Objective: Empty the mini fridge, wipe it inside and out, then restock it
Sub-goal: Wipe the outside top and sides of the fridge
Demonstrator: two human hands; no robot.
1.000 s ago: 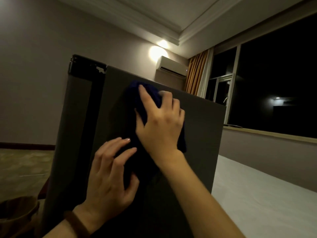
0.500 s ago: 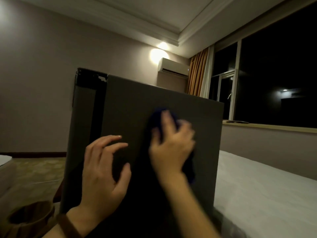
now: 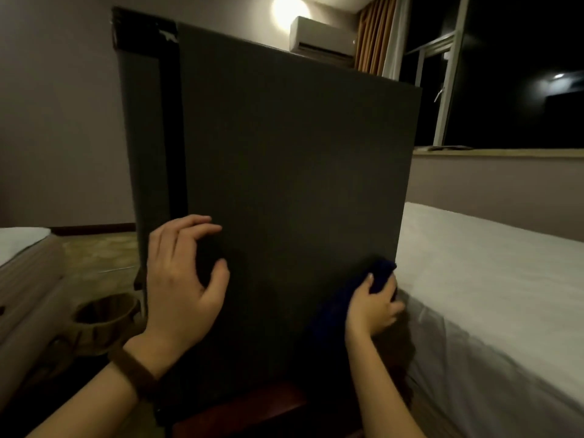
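Mini fridge (image 3: 294,172), a dark grey box, stands on a reddish wooden stand (image 3: 249,412) beside a white bed (image 3: 493,279). Left hand (image 3: 180,279) braces its side, fingers spread; right hand (image 3: 373,308) grips a dark blue cloth (image 3: 380,273) at the lower corner. Brown wicker bin (image 3: 101,320) sits left.

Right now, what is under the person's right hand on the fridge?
A dark blue cloth lies between the right hand and the mini fridge, at its lower right corner. The hand covers most of the cloth, so how it is folded cannot be seen.

Upright dark grey mini fridge (image 3: 294,172), dark blue cloth (image 3: 377,276) at its lower right edge
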